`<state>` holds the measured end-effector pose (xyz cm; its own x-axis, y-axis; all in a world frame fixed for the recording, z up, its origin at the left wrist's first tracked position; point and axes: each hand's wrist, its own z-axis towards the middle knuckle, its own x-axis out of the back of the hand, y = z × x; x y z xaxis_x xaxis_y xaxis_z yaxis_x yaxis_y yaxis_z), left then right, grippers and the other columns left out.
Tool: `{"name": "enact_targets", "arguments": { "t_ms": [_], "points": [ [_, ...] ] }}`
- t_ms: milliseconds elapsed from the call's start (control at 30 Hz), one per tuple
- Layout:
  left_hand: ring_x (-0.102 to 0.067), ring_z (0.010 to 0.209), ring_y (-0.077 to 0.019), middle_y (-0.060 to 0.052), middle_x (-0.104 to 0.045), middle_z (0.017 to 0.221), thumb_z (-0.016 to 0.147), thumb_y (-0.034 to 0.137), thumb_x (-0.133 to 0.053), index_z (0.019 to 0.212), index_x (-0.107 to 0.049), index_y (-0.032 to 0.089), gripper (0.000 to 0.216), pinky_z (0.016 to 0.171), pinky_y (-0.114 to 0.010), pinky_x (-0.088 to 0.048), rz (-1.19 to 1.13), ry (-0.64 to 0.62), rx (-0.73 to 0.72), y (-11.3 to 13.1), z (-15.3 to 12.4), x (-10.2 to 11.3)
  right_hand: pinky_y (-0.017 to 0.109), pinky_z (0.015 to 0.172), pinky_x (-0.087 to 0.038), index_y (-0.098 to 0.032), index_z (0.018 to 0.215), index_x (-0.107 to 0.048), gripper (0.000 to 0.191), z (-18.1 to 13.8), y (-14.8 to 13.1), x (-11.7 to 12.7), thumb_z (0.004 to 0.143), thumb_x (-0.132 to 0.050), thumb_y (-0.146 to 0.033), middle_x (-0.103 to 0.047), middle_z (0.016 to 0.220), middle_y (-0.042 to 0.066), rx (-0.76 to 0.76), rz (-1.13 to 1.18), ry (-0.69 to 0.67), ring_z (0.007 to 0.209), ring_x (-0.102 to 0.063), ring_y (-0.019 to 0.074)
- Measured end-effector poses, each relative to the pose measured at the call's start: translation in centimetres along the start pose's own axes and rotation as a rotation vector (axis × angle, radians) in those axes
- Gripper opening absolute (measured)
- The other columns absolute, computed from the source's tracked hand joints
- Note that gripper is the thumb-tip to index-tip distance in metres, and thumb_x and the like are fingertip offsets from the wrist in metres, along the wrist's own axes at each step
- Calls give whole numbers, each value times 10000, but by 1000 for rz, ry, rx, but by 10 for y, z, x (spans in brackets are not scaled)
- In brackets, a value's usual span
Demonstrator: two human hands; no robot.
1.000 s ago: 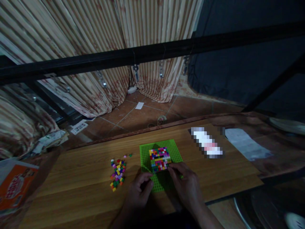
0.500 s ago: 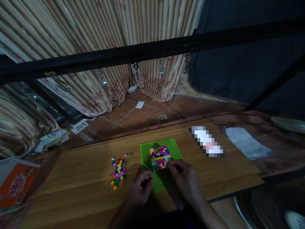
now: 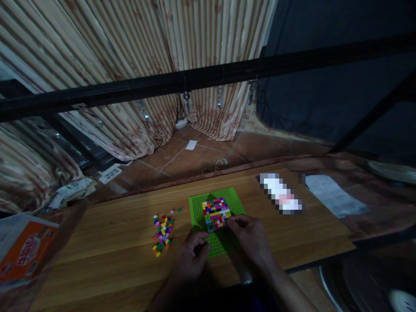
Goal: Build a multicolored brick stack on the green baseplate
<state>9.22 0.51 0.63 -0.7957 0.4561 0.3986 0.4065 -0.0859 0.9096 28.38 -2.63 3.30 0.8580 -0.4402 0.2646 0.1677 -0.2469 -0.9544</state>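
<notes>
A green studded baseplate (image 3: 196, 208) lies on the wooden table, bearing a square patch of small multicoloured toy bricks (image 3: 216, 208). At the patch's near right corner, my right hand (image 3: 248, 236) has thumb and forefinger pinched together; anything between the tips is too small to make out. My left hand (image 3: 193, 255) is curled at the near left edge of the baseplate, close to the patch's lower left corner. Whatever its bent fingers hold is hidden. Left of the baseplate is a loose pile of small coloured bricks (image 3: 163, 229).
On the right of the wooden table (image 3: 117, 234) lies a blurred-out phone-like object (image 3: 281, 195). A pale sheet (image 3: 334, 195) is beyond the right edge. An orange package (image 3: 27, 249) stands at far left. A dark bar (image 3: 208, 82) crosses above the floor, before striped curtains (image 3: 130, 39).
The view has shifted slightly. Both hands stay almost where they were, my right hand still pinching at the patch's corner. The brick pile looks the same.
</notes>
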Motion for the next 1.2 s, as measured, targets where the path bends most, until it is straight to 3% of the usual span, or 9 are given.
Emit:
{"name": "enact_targets", "arguments": {
  "t_ms": [133, 300, 467, 600, 767, 1033, 1200],
  "points": [
    [-675, 810, -193, -28, -719, 826, 817, 309, -571, 964, -672, 215, 201, 720, -274, -519, -17, 63, 1, 3, -8, 3, 294, 660, -514, -152, 817, -733, 304, -9, 11, 0, 797, -629, -438, -750, 800, 81, 31, 120, 6, 738, -689, 217],
    [-692, 829, -202, -44, -738, 864, 820, 282, -570, 911, -693, 211, 169, 759, -283, -544, 25, 198, -20, -10, -27, 13, 338, 738, -531, -163, 890, -726, 329, -29, 26, 3, 797, -642, -467, -745, 908, 104, 25, 98, 99, 829, -689, 243],
    [-697, 828, -197, -52, -733, 900, 837, 272, -540, 924, -688, 205, 185, 767, -288, -547, 291, 430, -40, -29, -36, 43, 340, 755, -530, -183, 885, -723, 315, -43, 38, 6, 802, -638, -474, -738, 922, 93, -8, 41, 70, 860, -682, 244],
    [-694, 787, -209, -68, -723, 904, 814, 277, -547, 927, -686, 207, 192, 693, -294, -562, 563, 502, -101, -38, -32, 61, 326, 763, -518, -197, 877, -723, 303, -46, 41, 3, 811, -624, -476, -733, 892, 71, 10, 2, 36, 863, -677, 234],
    [-695, 877, -232, -79, -717, 956, 852, 271, -512, 971, -678, 207, 214, 721, -310, -571, 771, 532, -141, -41, -29, 62, 308, 752, -507, -208, 845, -720, 288, -46, 37, 0, 835, -592, -466, -723, 861, 59, 57, -11, 13, 844, -676, 225],
    [-709, 870, -218, -77, -730, 984, 886, 263, -471, 993, -681, 205, 243, 766, -306, -578, 842, 527, -196, -47, -27, 63, 299, 737, -503, -213, 840, -718, 274, -47, 39, 0, 838, -590, -455, -719, 837, 51, 50, -27, 16, 818, -673, 220],
    [-721, 849, -242, -96, -743, 959, 903, 272, -438, 982, -684, 185, 272, 716, -334, -593, 871, 530, -234, -43, -28, 63, 293, 736, -503, -211, 870, -715, 259, -49, 41, 0, 855, -583, -434, -718, 855, 52, 68, -32, 13, 834, -672, 218]
  ]
}}
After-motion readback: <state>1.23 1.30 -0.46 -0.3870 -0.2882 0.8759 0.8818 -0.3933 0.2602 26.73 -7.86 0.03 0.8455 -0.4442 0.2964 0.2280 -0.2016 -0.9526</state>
